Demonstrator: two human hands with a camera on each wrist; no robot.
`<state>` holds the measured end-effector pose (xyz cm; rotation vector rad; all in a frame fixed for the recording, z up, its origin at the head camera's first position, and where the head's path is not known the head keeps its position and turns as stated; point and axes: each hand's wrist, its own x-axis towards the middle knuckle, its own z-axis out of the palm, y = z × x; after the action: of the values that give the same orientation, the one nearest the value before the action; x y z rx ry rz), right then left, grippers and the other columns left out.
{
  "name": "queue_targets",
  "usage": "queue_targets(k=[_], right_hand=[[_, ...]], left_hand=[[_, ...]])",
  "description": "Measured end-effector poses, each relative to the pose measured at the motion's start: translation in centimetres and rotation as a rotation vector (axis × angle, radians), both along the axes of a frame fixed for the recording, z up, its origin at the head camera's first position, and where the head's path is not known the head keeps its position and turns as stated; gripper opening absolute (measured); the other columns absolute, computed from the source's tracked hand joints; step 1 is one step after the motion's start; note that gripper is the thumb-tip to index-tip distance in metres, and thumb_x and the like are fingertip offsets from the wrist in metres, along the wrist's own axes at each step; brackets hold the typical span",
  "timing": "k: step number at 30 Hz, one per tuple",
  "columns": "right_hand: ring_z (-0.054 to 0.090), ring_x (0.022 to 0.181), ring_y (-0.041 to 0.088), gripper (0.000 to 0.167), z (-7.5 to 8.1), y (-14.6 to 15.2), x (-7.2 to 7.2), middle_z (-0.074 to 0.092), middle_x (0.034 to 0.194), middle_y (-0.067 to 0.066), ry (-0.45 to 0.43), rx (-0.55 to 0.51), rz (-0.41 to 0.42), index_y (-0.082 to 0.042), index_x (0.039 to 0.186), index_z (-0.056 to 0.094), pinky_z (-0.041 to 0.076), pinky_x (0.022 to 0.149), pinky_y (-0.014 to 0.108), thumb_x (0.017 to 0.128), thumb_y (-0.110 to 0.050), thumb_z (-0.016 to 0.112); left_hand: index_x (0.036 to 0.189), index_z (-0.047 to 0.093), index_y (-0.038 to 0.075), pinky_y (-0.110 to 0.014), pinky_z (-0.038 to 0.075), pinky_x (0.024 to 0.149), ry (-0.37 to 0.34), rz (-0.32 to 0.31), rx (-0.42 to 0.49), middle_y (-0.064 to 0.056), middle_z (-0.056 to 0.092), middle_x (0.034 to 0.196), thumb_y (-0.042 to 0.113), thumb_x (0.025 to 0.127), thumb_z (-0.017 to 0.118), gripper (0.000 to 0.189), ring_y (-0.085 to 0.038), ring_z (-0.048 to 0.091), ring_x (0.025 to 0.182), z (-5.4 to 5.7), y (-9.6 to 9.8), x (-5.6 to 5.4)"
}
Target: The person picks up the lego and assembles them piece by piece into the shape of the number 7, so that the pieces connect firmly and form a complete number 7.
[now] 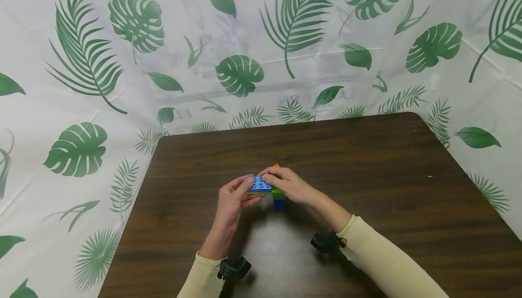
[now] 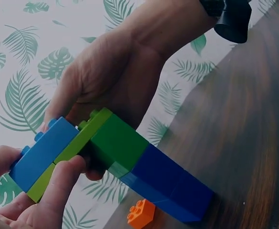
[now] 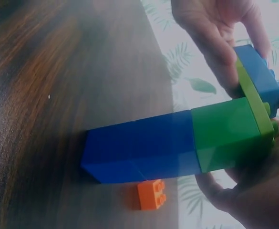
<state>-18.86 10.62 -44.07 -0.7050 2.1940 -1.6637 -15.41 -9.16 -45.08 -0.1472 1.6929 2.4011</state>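
Note:
A tower of toy building bricks stands on the table, with dark blue bricks (image 3: 141, 148) below and a green brick (image 3: 227, 133) above. Across its top lies a thin lime green brick (image 2: 77, 147) that juts out to the left. A light blue brick (image 1: 261, 185) sits on the jutting part, studs up. My left hand (image 1: 230, 203) pinches the light blue brick and the lime piece, thumb on top and fingers beneath. My right hand (image 1: 295, 188) holds the tower's top from the right, its thumb at the light blue brick; some of its fingers are hidden behind the bricks.
A small orange brick (image 2: 141, 213) lies on the table just behind the tower. The dark wooden table (image 1: 367, 162) reaches back to a white leaf-patterned curtain (image 1: 244, 26). Each wrist wears a black camera (image 1: 234, 268).

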Motion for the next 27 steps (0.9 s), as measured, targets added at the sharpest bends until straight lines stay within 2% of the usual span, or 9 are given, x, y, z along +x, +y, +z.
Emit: queue_targets(k=[4, 10, 13, 16, 20, 22, 24, 27], right_hand=[[0.053, 0.093, 0.024, 0.033, 0.0, 0.0, 0.0, 0.062, 0.104, 0.009, 0.006, 0.007, -0.013, -0.001, 0.123, 0.062, 0.047, 0.079, 0.034, 0.106, -0.024, 0.045], [0.054, 0.088, 0.023, 0.034, -0.4, 0.2, 0.0, 0.062, 0.096, 0.007, 0.032, 0.043, -0.021, -0.004, 0.124, 0.063, 0.046, 0.077, 0.034, 0.106, -0.025, 0.044], [0.056, 0.09, 0.024, 0.035, -0.6, 0.7, -0.2, 0.064, 0.1, 0.007, 0.064, 0.04, -0.041, -0.004, 0.122, 0.065, 0.048, 0.08, 0.035, 0.107, -0.026, 0.042], [0.06, 0.095, 0.028, 0.035, -0.6, 1.5, -0.5, 0.067, 0.107, 0.009, 0.098, 0.064, -0.112, -0.003, 0.121, 0.065, 0.05, 0.084, 0.037, 0.106, -0.026, 0.043], [0.061, 0.102, 0.028, 0.03, -0.9, 2.7, -1.2, 0.065, 0.116, 0.008, 0.16, 0.197, -0.261, -0.005, 0.124, 0.064, 0.051, 0.087, 0.042, 0.103, -0.023, 0.053], [0.059, 0.106, 0.028, 0.03, -1.2, 3.1, -1.6, 0.063, 0.121, 0.007, 0.196, 0.28, -0.298, -0.007, 0.127, 0.062, 0.05, 0.088, 0.045, 0.101, -0.02, 0.056], [0.057, 0.114, 0.027, 0.034, -1.8, 3.3, -2.1, 0.06, 0.128, 0.008, 0.237, 0.361, -0.283, -0.008, 0.132, 0.059, 0.047, 0.094, 0.048, 0.099, -0.016, 0.059], [0.049, 0.127, 0.03, 0.044, -3.0, 3.5, -2.9, 0.053, 0.138, 0.009, 0.289, 0.473, -0.211, -0.01, 0.14, 0.053, 0.041, 0.102, 0.052, 0.097, -0.013, 0.062]], left_hand=[[0.121, 0.061, -0.006, -0.034, 0.057, 0.069, 0.006, -0.004, -0.007, -0.018, 0.069, 0.099, 0.026, 0.092, 0.071, 0.044, -0.027, 0.073, 0.079, 0.0, 0.1, 0.0], [0.119, 0.06, -0.003, -0.034, 0.057, 0.07, -0.028, -0.03, 0.018, -0.016, 0.068, 0.099, 0.027, 0.092, 0.07, 0.041, -0.026, 0.073, 0.078, 0.1, -0.1, -0.1], [0.118, 0.06, -0.001, -0.036, 0.057, 0.071, -0.036, -0.042, 0.029, -0.016, 0.068, 0.099, 0.028, 0.092, 0.07, 0.041, -0.026, 0.073, 0.078, 0.1, -0.1, -0.1], [0.119, 0.06, 0.0, -0.037, 0.057, 0.073, -0.044, -0.053, 0.015, -0.016, 0.067, 0.1, 0.031, 0.091, 0.072, 0.043, -0.028, 0.073, 0.08, 0.1, -0.2, -0.1], [0.121, 0.06, 0.002, -0.036, 0.057, 0.072, -0.06, -0.067, -0.008, -0.015, 0.068, 0.102, 0.036, 0.089, 0.073, 0.048, -0.029, 0.072, 0.084, 0.2, -0.2, 0.1], [0.121, 0.059, 0.002, -0.035, 0.057, 0.072, -0.063, -0.074, -0.001, -0.016, 0.068, 0.102, 0.036, 0.09, 0.072, 0.049, -0.029, 0.072, 0.085, 0.2, -0.2, 0.2], [0.122, 0.059, 0.002, -0.034, 0.057, 0.071, -0.062, -0.083, 0.008, -0.016, 0.069, 0.103, 0.036, 0.09, 0.072, 0.048, -0.029, 0.072, 0.085, 0.3, -0.2, 0.2], [0.122, 0.058, 0.002, -0.034, 0.057, 0.072, -0.056, -0.097, 0.013, -0.016, 0.069, 0.103, 0.036, 0.091, 0.07, 0.048, -0.029, 0.073, 0.085, 0.3, -0.3, 0.2]])
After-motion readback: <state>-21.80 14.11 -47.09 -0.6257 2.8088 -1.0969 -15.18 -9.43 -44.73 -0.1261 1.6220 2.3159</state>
